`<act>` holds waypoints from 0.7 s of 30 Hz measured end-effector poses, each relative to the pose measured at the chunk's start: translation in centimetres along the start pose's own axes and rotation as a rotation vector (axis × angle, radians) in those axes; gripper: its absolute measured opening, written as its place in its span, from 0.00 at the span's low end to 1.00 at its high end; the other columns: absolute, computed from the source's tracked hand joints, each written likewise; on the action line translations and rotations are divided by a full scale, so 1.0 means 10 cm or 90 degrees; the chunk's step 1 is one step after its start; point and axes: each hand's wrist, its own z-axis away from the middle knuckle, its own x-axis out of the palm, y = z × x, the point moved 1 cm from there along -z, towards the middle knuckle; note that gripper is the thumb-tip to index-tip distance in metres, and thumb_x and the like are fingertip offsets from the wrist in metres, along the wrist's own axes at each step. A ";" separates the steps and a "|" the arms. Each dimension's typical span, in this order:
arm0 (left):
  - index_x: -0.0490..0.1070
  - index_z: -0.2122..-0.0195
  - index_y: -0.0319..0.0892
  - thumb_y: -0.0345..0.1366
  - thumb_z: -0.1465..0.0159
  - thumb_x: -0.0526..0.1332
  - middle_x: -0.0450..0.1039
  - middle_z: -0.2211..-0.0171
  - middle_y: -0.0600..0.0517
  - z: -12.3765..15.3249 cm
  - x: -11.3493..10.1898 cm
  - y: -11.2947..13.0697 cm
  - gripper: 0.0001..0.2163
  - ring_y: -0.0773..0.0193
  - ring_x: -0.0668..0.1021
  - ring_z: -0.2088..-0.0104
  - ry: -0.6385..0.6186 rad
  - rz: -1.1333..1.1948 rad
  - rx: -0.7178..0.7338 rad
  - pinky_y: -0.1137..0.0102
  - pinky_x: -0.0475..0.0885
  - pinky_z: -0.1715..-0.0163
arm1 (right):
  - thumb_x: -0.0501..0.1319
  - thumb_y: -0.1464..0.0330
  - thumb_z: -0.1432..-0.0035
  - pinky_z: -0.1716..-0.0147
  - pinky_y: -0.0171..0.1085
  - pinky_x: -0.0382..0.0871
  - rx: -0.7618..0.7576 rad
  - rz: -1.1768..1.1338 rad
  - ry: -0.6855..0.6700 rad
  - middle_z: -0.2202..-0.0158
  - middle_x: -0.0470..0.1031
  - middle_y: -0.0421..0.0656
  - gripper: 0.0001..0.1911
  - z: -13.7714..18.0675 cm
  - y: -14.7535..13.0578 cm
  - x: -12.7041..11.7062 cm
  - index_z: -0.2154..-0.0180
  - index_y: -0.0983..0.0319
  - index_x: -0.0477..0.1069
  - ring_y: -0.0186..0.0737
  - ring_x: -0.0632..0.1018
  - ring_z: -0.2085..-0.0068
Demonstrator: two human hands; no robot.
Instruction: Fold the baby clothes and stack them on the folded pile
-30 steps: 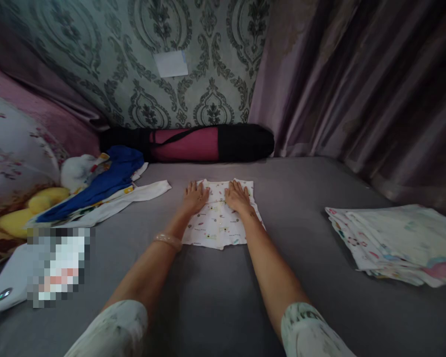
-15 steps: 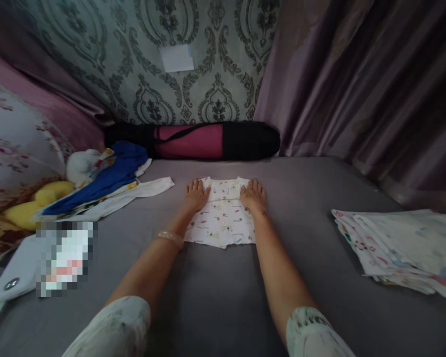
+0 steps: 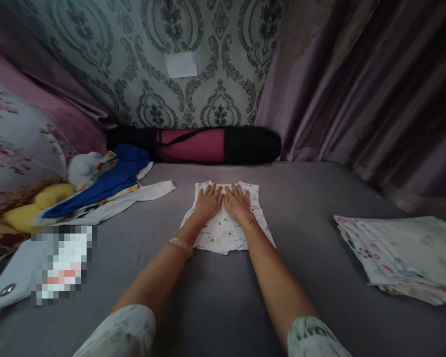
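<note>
At the far end, the garment (image 3: 223, 235) is partly hidden by left hand (image 3: 209, 202) and right hand (image 3: 238, 203), seemingly laid flat, unclenched.

place: home, likely bedroom | damask wallpaper (image 3: 221, 54) | mauve curtains (image 3: 334, 94) | grey sheet (image 3: 305, 218) | floral cushion (image 3: 15, 144) | plush toys (image 3: 54, 196)

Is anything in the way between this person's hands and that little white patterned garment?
Nothing visible is: the left hand and the right hand both lie flat on the white patterned garment. The blue garment lies apart, off to the left.
</note>
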 end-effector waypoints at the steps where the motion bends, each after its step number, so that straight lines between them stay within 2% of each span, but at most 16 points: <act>1: 0.56 0.36 0.40 0.42 0.30 0.38 0.53 0.35 0.43 0.00 0.03 -0.01 0.25 0.50 0.57 0.35 0.004 0.001 0.001 0.50 0.52 0.38 | 0.41 0.63 0.33 0.38 0.56 0.38 0.001 0.003 0.003 0.33 0.51 0.45 0.26 0.01 0.01 0.02 0.36 0.58 0.55 0.48 0.48 0.33; 4: 0.56 0.36 0.40 0.42 0.30 0.39 0.54 0.35 0.43 -0.01 0.09 -0.05 0.25 0.50 0.57 0.35 0.012 0.004 0.004 0.49 0.52 0.39 | 0.40 0.62 0.33 0.38 0.56 0.38 0.007 0.007 0.011 0.33 0.51 0.45 0.26 0.03 0.03 0.06 0.36 0.58 0.55 0.48 0.47 0.33; 7: 0.55 0.35 0.38 0.44 0.30 0.38 0.52 0.34 0.41 0.00 0.05 -0.05 0.26 0.50 0.55 0.34 0.012 0.011 0.004 0.50 0.51 0.38 | 0.40 0.62 0.33 0.38 0.56 0.37 0.003 -0.001 0.018 0.32 0.50 0.45 0.26 0.02 0.01 0.04 0.36 0.59 0.55 0.48 0.47 0.33; 10: 0.52 0.35 0.35 0.45 0.30 0.38 0.49 0.34 0.39 0.09 -0.09 -0.07 0.27 0.50 0.52 0.34 0.022 0.018 0.015 0.51 0.48 0.37 | 0.38 0.61 0.32 0.37 0.56 0.37 0.012 -0.035 -0.037 0.32 0.46 0.47 0.28 -0.02 0.02 -0.06 0.35 0.61 0.51 0.47 0.45 0.32; 13: 0.51 0.34 0.35 0.45 0.30 0.39 0.47 0.33 0.40 0.31 -0.27 -0.19 0.27 0.51 0.51 0.33 -0.017 0.033 0.036 0.52 0.48 0.37 | 0.37 0.60 0.32 0.36 0.53 0.38 -0.005 -0.072 -0.094 0.31 0.43 0.49 0.30 0.01 0.11 -0.21 0.33 0.64 0.46 0.46 0.44 0.32; 17: 0.51 0.35 0.37 0.48 0.30 0.39 0.48 0.33 0.41 0.75 -0.40 -0.44 0.28 0.53 0.50 0.33 -0.094 0.049 0.111 0.53 0.46 0.36 | 0.37 0.60 0.33 0.35 0.50 0.39 -0.096 -0.070 -0.076 0.31 0.43 0.49 0.31 0.36 0.37 -0.35 0.34 0.66 0.47 0.44 0.45 0.32; 21: 0.52 0.35 0.38 0.51 0.31 0.36 0.48 0.33 0.43 1.12 -0.36 -0.57 0.30 0.55 0.51 0.33 -0.118 0.077 0.145 0.54 0.45 0.36 | 0.37 0.57 0.34 0.35 0.50 0.41 -0.176 -0.039 -0.100 0.32 0.45 0.50 0.32 0.89 0.59 -0.30 0.34 0.66 0.49 0.45 0.47 0.32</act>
